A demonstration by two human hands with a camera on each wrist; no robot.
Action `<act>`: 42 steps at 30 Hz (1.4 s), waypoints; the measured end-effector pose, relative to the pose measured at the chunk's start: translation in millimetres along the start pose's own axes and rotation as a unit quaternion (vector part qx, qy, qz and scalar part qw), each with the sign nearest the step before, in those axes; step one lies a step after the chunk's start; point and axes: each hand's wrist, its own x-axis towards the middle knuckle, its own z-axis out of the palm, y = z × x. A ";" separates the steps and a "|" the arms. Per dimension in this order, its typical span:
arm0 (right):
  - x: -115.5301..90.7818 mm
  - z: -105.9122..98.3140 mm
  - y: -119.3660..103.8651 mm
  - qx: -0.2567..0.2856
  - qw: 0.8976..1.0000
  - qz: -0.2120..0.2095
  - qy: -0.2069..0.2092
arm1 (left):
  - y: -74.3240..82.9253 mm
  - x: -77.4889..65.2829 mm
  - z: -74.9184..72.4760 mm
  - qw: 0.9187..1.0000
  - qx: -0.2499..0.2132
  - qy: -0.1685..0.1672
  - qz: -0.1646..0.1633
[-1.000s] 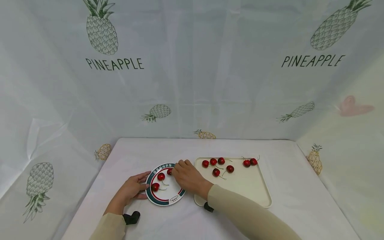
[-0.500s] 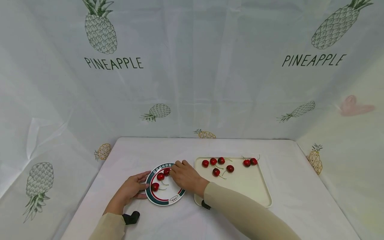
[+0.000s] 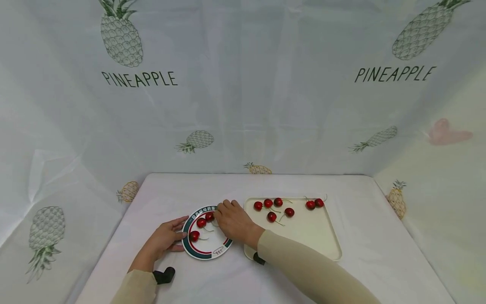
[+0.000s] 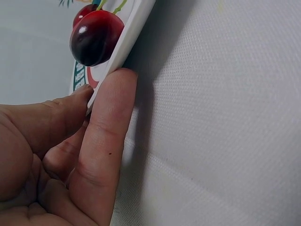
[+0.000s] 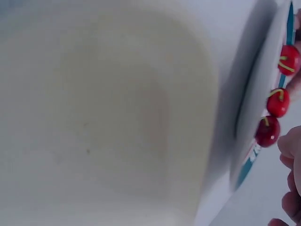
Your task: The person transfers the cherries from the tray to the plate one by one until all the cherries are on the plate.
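Observation:
My left hand (image 3: 164,237) pinches the left rim of a round white plate (image 3: 216,238) with a blue-green border. In the left wrist view the thumb (image 4: 70,108) is over the rim and a finger (image 4: 110,108) lies beneath it. Three dark-red cherries with green stems sit on the plate: a left cherry (image 3: 194,236), a middle cherry (image 3: 201,222) and a far cherry (image 5: 268,131). Curled fingers of my right hand (image 3: 234,221) are right at the far cherry, above the plate's right side; I cannot tell if they grip it.
A cream rectangular tray (image 3: 311,236) stands just right of the plate, with several cherries (image 3: 271,216) along its far part. My right forearm (image 3: 300,261) crosses its near left corner. A pineapple-print cloth (image 3: 228,84) hangs behind the white-covered table (image 3: 212,185).
Over the plate, my right hand has moved slightly left, and the far cherry has shifted left to beside the middle one. The left hand keeps its place on the rim.

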 end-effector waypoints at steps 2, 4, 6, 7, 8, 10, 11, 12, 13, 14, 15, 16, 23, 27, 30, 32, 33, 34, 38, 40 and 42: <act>-2.2 -4.3 1.7 0.006 1.000 0.017 0.015 | -0.2 0.2 -1.0 1.000 -0.001 -0.001 -0.001; -5.1 -9.0 3.8 0.013 0.999 0.037 0.026 | -0.5 0.5 -2.0 1.000 0.000 -0.002 -0.001; -9.1 -14.3 6.5 0.018 0.998 0.059 0.033 | -1.2 0.9 -3.4 1.000 0.003 -0.001 -0.001; -11.5 -16.1 8.3 0.025 0.997 0.069 0.038 | -1.7 1.2 -4.3 1.000 0.005 0.000 0.000; -14.2 -17.6 10.4 0.031 0.996 0.080 0.040 | -1.7 0.9 -5.1 1.000 0.007 0.001 0.000; -20.7 -18.7 15.6 0.039 0.994 0.093 0.043 | -1.5 0.2 -6.0 1.000 0.009 0.002 0.001; -24.9 -18.8 18.5 0.040 0.993 0.096 0.047 | -1.5 -0.2 -6.4 1.000 0.010 0.003 0.002; -29.1 -18.1 21.8 0.042 0.993 0.097 0.050 | -1.3 -0.7 -6.5 1.000 0.010 0.003 0.002; -33.4 -17.0 25.3 0.042 0.993 0.097 0.053 | -1.1 -1.4 -6.5 1.000 0.011 0.004 0.002; -37.9 -16.3 28.8 0.040 0.993 0.097 0.056 | -0.7 -2.1 -6.3 1.000 0.010 0.005 0.001; -42.4 -15.4 32.2 0.034 0.993 0.095 0.061 | -0.8 -2.3 -6.0 1.000 0.010 0.005 0.001; -47.0 -14.5 35.6 0.032 0.993 0.094 0.066 | -0.9 -2.4 -5.7 1.000 0.009 0.005 0.001; -81.8 -2.0 59.4 0.032 0.990 0.105 0.093 | -0.5 -1.9 -2.2 1.000 0.005 -0.002 0.003; -105.6 4.2 74.4 0.030 0.989 0.110 0.096 | -0.3 -1.6 0.2 1.000 0.006 -0.003 0.003; -123.6 8.2 85.9 0.029 0.989 0.116 0.088 | -0.4 -1.3 1.2 1.000 0.007 -0.003 0.004; -134.9 11.5 92.8 0.024 0.989 0.120 0.078 | -0.3 -0.9 1.4 1.000 0.008 -0.003 0.004; -140.3 13.1 95.6 0.023 0.989 0.123 0.074 | -0.4 -0.6 1.3 1.000 0.009 -0.003 0.003; -145.4 14.7 98.2 0.023 0.989 0.125 0.069 | -0.4 -0.3 1.2 1.000 0.010 -0.004 0.003; -160.4 19.9 104.8 0.023 0.990 0.123 0.060 | -0.7 0.9 0.6 1.000 0.016 -0.002 -0.001; -165.0 22.2 106.2 0.023 0.991 0.117 0.058 | -1.1 1.6 0.5 1.000 0.016 -0.001 -0.002; -168.2 23.9 106.6 0.020 0.992 0.111 0.057 | -1.5 2.1 0.8 1.000 0.015 0.000 -0.002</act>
